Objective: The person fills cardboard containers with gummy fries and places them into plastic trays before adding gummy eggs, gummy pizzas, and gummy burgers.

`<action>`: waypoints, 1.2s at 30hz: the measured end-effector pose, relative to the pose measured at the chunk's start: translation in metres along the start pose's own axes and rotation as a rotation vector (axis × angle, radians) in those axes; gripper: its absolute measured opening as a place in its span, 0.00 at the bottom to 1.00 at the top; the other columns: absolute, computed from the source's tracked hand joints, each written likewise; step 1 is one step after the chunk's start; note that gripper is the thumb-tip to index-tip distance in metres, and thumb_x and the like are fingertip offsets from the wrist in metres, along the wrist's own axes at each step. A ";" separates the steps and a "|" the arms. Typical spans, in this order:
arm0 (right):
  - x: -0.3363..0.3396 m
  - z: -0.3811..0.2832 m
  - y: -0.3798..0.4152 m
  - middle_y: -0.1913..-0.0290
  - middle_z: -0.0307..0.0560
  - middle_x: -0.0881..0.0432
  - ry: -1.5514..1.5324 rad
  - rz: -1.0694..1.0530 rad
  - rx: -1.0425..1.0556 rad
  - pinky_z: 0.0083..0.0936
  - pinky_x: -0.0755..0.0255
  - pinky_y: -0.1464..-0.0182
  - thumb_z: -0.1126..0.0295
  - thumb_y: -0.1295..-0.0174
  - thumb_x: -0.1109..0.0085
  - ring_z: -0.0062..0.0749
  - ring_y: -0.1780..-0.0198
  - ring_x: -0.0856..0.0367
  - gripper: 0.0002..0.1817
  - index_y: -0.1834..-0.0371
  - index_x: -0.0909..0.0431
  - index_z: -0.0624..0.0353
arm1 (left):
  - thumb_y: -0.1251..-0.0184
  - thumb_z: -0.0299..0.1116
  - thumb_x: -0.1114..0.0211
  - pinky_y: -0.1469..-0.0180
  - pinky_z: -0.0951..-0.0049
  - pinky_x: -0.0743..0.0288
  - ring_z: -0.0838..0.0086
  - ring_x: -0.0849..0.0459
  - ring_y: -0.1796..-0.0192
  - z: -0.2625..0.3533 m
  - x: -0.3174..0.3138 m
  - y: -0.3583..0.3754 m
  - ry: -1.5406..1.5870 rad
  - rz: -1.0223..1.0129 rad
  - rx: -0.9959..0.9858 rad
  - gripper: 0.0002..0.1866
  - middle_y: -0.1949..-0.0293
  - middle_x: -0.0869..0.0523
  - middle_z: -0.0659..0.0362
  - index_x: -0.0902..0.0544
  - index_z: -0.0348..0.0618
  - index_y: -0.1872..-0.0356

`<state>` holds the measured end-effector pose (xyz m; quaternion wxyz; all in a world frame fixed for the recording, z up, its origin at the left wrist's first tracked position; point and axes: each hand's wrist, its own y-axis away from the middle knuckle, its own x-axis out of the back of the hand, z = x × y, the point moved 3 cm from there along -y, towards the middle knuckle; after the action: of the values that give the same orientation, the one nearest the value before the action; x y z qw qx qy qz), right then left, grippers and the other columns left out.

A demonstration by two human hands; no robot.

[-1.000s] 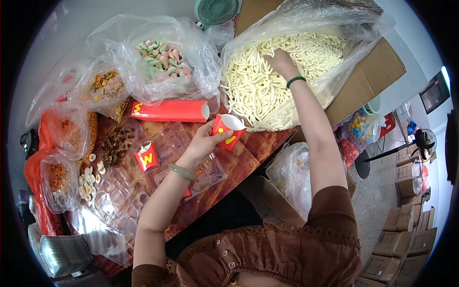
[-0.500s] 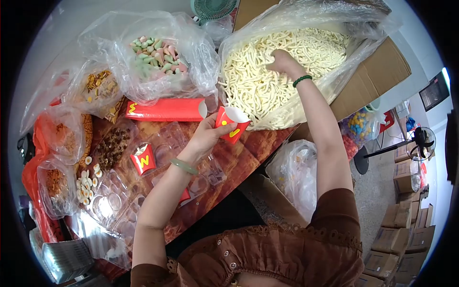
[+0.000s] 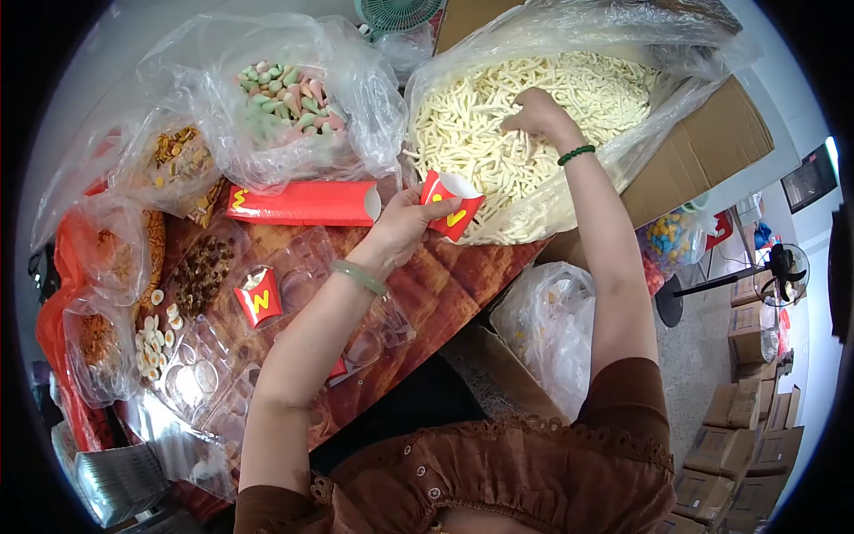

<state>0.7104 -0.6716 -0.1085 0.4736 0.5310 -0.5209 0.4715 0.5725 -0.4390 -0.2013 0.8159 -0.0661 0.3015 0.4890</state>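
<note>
- So, the left hand [image 3: 400,226] had the small red carton [image 3: 452,216] pinched near one edge, thumb across the front and the other fingers mostly hidden behind. My guess is that grip was about leaving the mouth clear, since nothing covered it.
- That carton was up at the near edge of the big clear bag [image 3: 583,28], tilted a bit. Couldn't tell if it touched the plastic. Being right beside the pile, it left hardly any gap between the two hands.
- The right hand [image 3: 540,118] was at the pale sticks [image 3: 476,165], fingers curled and thumb a little apart. Whether it had any pinched, I honestly couldn't tell.
- The bag's top was spread wide, with cardboard [image 3: 703,151] along its outer side. Looked to me like that opened the whole heap to a reaching arm.
- The long red carton [image 3: 298,205] lay flat, open end towards the left wrist, probably just to be handy.
- Another little carton [image 3: 258,297], with something pale in its mouth, sat by the clear plastic trays [image 3: 378,334] on the table [image 3: 463,285].
- The pink-and-green sweets [image 3: 289,102] had their own open bag, presumably so nothing got mixed.
</note>
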 end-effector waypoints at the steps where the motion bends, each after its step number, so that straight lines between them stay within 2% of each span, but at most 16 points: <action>1: 0.011 0.001 0.002 0.70 0.55 0.17 -0.126 -0.082 -0.079 0.30 0.24 0.71 0.64 0.59 0.28 0.36 0.75 0.18 0.25 0.58 0.20 0.69 | 0.38 0.28 0.35 0.54 0.72 0.22 0.73 0.17 0.56 0.008 -0.006 -0.002 -0.018 0.024 0.026 0.19 0.55 0.17 0.54 0.26 0.32 0.48; 2: 0.012 0.007 0.002 0.74 0.53 0.19 -0.194 -0.078 -0.085 0.26 0.26 0.77 0.65 0.57 0.28 0.29 0.82 0.22 0.27 0.55 0.21 0.70 | 0.38 0.28 0.35 0.56 0.71 0.21 0.72 0.17 0.57 0.013 -0.012 -0.005 -0.038 0.047 0.053 0.18 0.55 0.17 0.54 0.26 0.32 0.49; 3: 0.016 0.006 0.005 0.74 0.53 0.19 -0.194 -0.075 -0.090 0.26 0.26 0.77 0.65 0.57 0.28 0.29 0.82 0.22 0.27 0.55 0.21 0.70 | 0.37 0.27 0.36 0.59 0.71 0.20 0.72 0.16 0.59 0.014 -0.017 -0.009 -0.014 0.059 0.040 0.18 0.56 0.18 0.54 0.27 0.32 0.48; 5: 0.029 0.000 0.016 0.65 0.58 0.17 -0.333 -0.058 -0.037 0.31 0.22 0.66 0.64 0.58 0.28 0.40 0.72 0.17 0.25 0.60 0.21 0.72 | 0.37 0.27 0.37 0.59 0.71 0.20 0.72 0.16 0.58 0.011 -0.020 -0.024 -0.005 0.037 0.039 0.19 0.56 0.18 0.54 0.28 0.33 0.47; 6: 0.031 0.001 0.014 0.62 0.60 0.17 -0.060 0.064 0.071 0.33 0.23 0.59 0.65 0.58 0.30 0.44 0.64 0.17 0.25 0.56 0.20 0.68 | 0.37 0.27 0.37 0.59 0.72 0.20 0.71 0.16 0.58 0.011 -0.024 -0.029 0.000 0.022 0.040 0.19 0.56 0.18 0.54 0.29 0.33 0.46; 9: 0.035 0.010 0.022 0.61 0.60 0.17 -0.003 0.220 0.206 0.33 0.25 0.55 0.68 0.54 0.34 0.48 0.58 0.18 0.20 0.57 0.20 0.67 | 0.37 0.27 0.37 0.58 0.70 0.20 0.70 0.16 0.58 0.010 -0.032 -0.039 -0.006 0.027 0.031 0.21 0.55 0.18 0.54 0.30 0.34 0.44; 12: 0.030 0.005 0.029 0.61 0.61 0.19 0.028 0.292 0.194 0.36 0.25 0.55 0.72 0.55 0.37 0.51 0.58 0.19 0.18 0.58 0.21 0.66 | 0.37 0.25 0.38 0.58 0.68 0.19 0.68 0.17 0.56 0.011 -0.042 -0.050 -0.069 0.028 0.053 0.21 0.53 0.19 0.54 0.30 0.35 0.44; 16: 0.020 -0.026 0.055 0.65 0.57 0.23 0.153 0.383 0.362 0.40 0.26 0.57 0.77 0.54 0.41 0.52 0.60 0.21 0.14 0.61 0.23 0.63 | 0.37 0.26 0.37 0.60 0.68 0.19 0.68 0.17 0.56 0.014 -0.052 -0.069 -0.098 0.011 0.015 0.21 0.52 0.20 0.53 0.30 0.37 0.44; 21: 0.011 -0.035 0.067 0.61 0.55 0.24 0.104 0.318 0.566 0.39 0.26 0.57 0.77 0.51 0.44 0.51 0.59 0.22 0.14 0.59 0.24 0.62 | 0.36 0.25 0.39 0.60 0.67 0.19 0.68 0.17 0.56 0.015 -0.052 -0.078 -0.045 0.085 -0.017 0.18 0.54 0.20 0.53 0.29 0.36 0.46; 23: 0.007 -0.034 0.069 0.59 0.54 0.24 -0.061 0.222 0.739 0.37 0.26 0.56 0.77 0.50 0.44 0.50 0.59 0.22 0.15 0.56 0.24 0.62 | 0.36 0.25 0.39 0.59 0.66 0.19 0.68 0.18 0.56 0.015 -0.047 -0.082 -0.070 0.061 -0.031 0.19 0.55 0.20 0.54 0.30 0.36 0.45; 27: 0.012 -0.034 0.064 0.58 0.55 0.22 -0.058 0.052 0.764 0.34 0.26 0.56 0.75 0.47 0.42 0.49 0.59 0.22 0.15 0.54 0.25 0.63 | 0.36 0.26 0.39 0.59 0.68 0.18 0.68 0.18 0.56 0.013 -0.043 -0.083 -0.041 0.101 -0.042 0.19 0.54 0.21 0.54 0.30 0.36 0.45; 29: 0.013 -0.032 0.060 0.60 0.54 0.19 -0.212 -0.093 0.623 0.33 0.26 0.58 0.72 0.45 0.40 0.47 0.61 0.20 0.14 0.55 0.25 0.63 | 0.36 0.26 0.39 0.58 0.68 0.18 0.69 0.18 0.56 0.010 -0.040 -0.085 -0.053 0.100 -0.062 0.19 0.53 0.21 0.54 0.30 0.36 0.45; 30: 0.012 -0.032 0.059 0.60 0.54 0.19 -0.213 -0.091 0.624 0.33 0.26 0.58 0.72 0.45 0.40 0.47 0.61 0.20 0.14 0.55 0.25 0.63 | 0.36 0.25 0.39 0.58 0.69 0.18 0.69 0.18 0.55 0.009 -0.038 -0.086 -0.066 0.097 -0.080 0.19 0.53 0.21 0.54 0.30 0.35 0.44; 32: 0.011 -0.028 0.054 0.64 0.54 0.18 -0.473 -0.118 0.555 0.32 0.26 0.61 0.68 0.43 0.40 0.45 0.65 0.19 0.14 0.55 0.24 0.63 | 0.36 0.25 0.39 0.57 0.69 0.18 0.69 0.18 0.55 0.006 -0.036 -0.087 -0.081 0.086 -0.103 0.20 0.52 0.21 0.54 0.30 0.36 0.44; 33: 0.011 -0.027 0.054 0.64 0.54 0.18 -0.475 -0.116 0.556 0.32 0.26 0.61 0.68 0.43 0.40 0.45 0.65 0.19 0.14 0.55 0.24 0.63 | 0.36 0.24 0.39 0.57 0.69 0.18 0.70 0.18 0.55 0.005 -0.035 -0.089 -0.094 0.075 -0.125 0.20 0.52 0.21 0.54 0.30 0.36 0.43; 36: 0.012 -0.034 0.061 0.67 0.55 0.18 -0.155 0.017 0.688 0.33 0.27 0.63 0.69 0.43 0.40 0.43 0.68 0.19 0.13 0.56 0.22 0.61 | 0.38 0.23 0.38 0.57 0.70 0.18 0.71 0.18 0.55 0.001 -0.030 -0.094 -0.104 0.067 -0.155 0.21 0.52 0.20 0.56 0.30 0.37 0.43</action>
<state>0.6489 -0.6400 -0.0921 0.2222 0.6895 -0.3705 0.5814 0.6415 -0.5096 -0.2010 0.8059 -0.0936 0.2220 0.5408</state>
